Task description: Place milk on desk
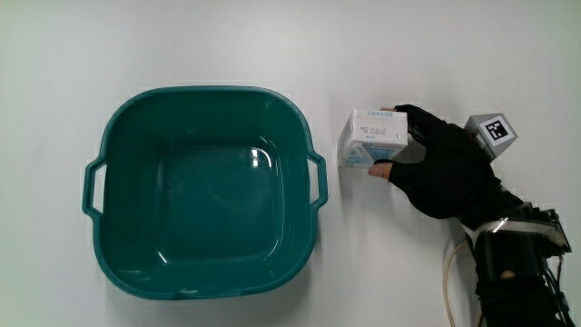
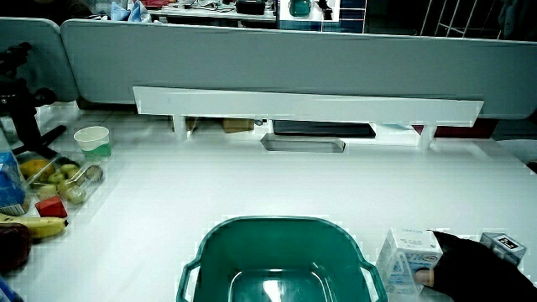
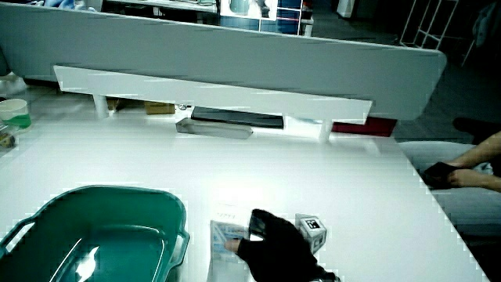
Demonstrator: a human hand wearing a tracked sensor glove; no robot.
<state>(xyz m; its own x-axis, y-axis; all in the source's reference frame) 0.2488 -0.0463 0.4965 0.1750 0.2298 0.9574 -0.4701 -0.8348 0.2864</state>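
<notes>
All fingers (image 1: 408, 123) around milk carton (image 1: 372, 138)

Basin (image 2: 277, 260) and forearm (image 1: 517, 272) edge-cut

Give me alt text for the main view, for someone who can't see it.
A black-gloved hand grips a small white milk carton resting on a white table, just beside an empty teal basin with two handles.

hand (image 3: 275, 239) gripping milk carton (image 3: 227, 237), beside green basin (image 3: 94, 227)
</notes>
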